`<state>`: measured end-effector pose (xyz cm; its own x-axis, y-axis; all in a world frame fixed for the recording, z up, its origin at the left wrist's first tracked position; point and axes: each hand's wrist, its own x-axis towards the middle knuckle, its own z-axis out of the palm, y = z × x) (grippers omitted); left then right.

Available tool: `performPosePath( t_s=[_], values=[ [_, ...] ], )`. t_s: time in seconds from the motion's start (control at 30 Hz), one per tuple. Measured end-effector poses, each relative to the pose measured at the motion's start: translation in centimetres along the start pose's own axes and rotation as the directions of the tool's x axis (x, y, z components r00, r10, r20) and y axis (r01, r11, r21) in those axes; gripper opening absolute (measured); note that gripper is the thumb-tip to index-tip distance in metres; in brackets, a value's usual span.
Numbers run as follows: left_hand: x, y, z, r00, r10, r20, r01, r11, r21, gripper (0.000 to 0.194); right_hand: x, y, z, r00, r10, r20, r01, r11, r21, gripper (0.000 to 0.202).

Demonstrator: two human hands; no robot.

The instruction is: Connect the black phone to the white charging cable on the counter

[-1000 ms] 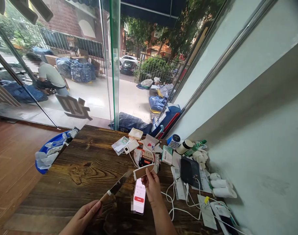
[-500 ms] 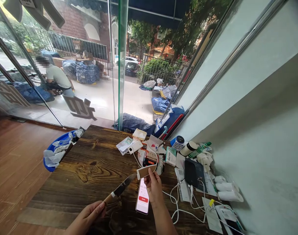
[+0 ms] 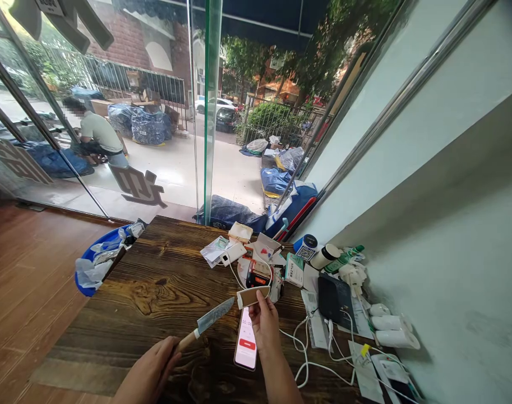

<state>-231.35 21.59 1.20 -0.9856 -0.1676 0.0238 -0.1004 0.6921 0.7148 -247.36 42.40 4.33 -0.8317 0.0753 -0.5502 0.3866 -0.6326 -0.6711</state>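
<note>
My left hand [image 3: 158, 359] is closed around the wooden handle of a kitchen knife [image 3: 216, 315]. Its broad blade points up and to the right, with the flat side showing. Between the thumb and fingers of my right hand [image 3: 264, 318] is a brown cardboard sleeve [image 3: 252, 297] with white edges, its left end close to the knife tip but apart from it. Below the sleeve a phone [image 3: 244, 350] lies on the table with a timer on its lit screen, partly covered by my right hand.
The dark wooden table [image 3: 155, 314] carries an orange and black device [image 3: 259, 273], a white power bank [image 3: 234, 253], a green-white box [image 3: 294, 269], a black tablet-like device [image 3: 333, 297] and white cables [image 3: 301, 365]. A blue bin [image 3: 82, 285] stands left. Outside the glass, a person [image 3: 98, 134] crouches.
My left hand has rolled the knife, so the blade's face now looks lighter and wider. The sleeve in my right hand has hardly shifted.
</note>
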Motion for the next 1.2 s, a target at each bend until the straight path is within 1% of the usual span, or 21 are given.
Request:
performPosePath(
  t_s=[0.13, 0.33, 0.53, 0.6, 0.63, 0.7, 0.77, 0.83, 1.03, 1.1, 1.2],
  values=[
    [0.3, 0.9, -0.3, 0.997, 0.079, -0.027, -0.076, 0.994, 0.078, 0.05, -0.1, -0.2, 0.2, 1.0, -0.01, -0.014, 0.01, 1.0, 0.001, 0.055],
    [0.5, 1.2, -0.4, 0.982, 0.181, -0.058, -0.17, 0.973, 0.157, 0.044, 0.2, 0.1, 0.1, 1.0, -0.019, -0.006, 0.019, 0.999, -0.027, 0.059],
    [0.6, 1.3, -1.1, 0.964, 0.258, -0.059, -0.239, 0.944, 0.226, 0.038, 0.8, 0.0, -0.7, 0.997, 0.003, 0.072, 0.005, 0.995, -0.102, 0.053],
    [0.7, 1.3, -1.4, 0.963, 0.269, -0.017, -0.254, 0.926, 0.278, 0.03, 1.1, -0.2, -1.0, 0.995, 0.015, 0.099, -0.002, 0.99, -0.138, 0.053],
    [0.9, 1.3, -1.6, 0.968, 0.251, 0.024, -0.247, 0.919, 0.308, 0.023, 1.2, -0.2, -1.0, 0.994, 0.023, 0.108, -0.005, 0.988, -0.157, 0.052],
    [1.1, 1.5, -1.9, 0.975, 0.179, 0.129, -0.214, 0.907, 0.361, 0.013, 1.4, -0.2, -1.2, 0.992, 0.04, 0.116, -0.018, 0.982, -0.19, 0.051],
    [1.2, 1.8, -2.1, 0.971, 0.108, 0.215, -0.19, 0.892, 0.41, 0.011, 1.5, -0.1, -1.2, 0.992, 0.062, 0.112, -0.037, 0.976, -0.215, 0.051],
    [1.3, 2.2, -2.3, 0.965, 0.063, 0.255, -0.177, 0.874, 0.453, 0.013, 1.6, -0.1, -1.3, 0.992, 0.083, 0.098, -0.059, 0.971, -0.232, 0.052],
    [1.2, 3.0, -2.6, 0.954, -0.013, 0.3, -0.15, 0.843, 0.516, 0.02, 1.7, 0.1, -1.6, 0.992, 0.107, 0.07, -0.087, 0.966, -0.244, 0.056],
    [1.2, 3.3, -2.6, 0.957, -0.04, 0.287, -0.113, 0.861, 0.495, 0.02, 1.8, 0.1, -1.5, 0.992, 0.099, 0.074, -0.079, 0.968, -0.238, 0.054],
    [1.2, 3.3, -2.5, 0.968, -0.046, 0.249, -0.058, 0.917, 0.395, 0.016, 2.0, 0.1, -1.4, 0.992, 0.089, 0.089, -0.066, 0.971, -0.229, 0.052]
  ],
)
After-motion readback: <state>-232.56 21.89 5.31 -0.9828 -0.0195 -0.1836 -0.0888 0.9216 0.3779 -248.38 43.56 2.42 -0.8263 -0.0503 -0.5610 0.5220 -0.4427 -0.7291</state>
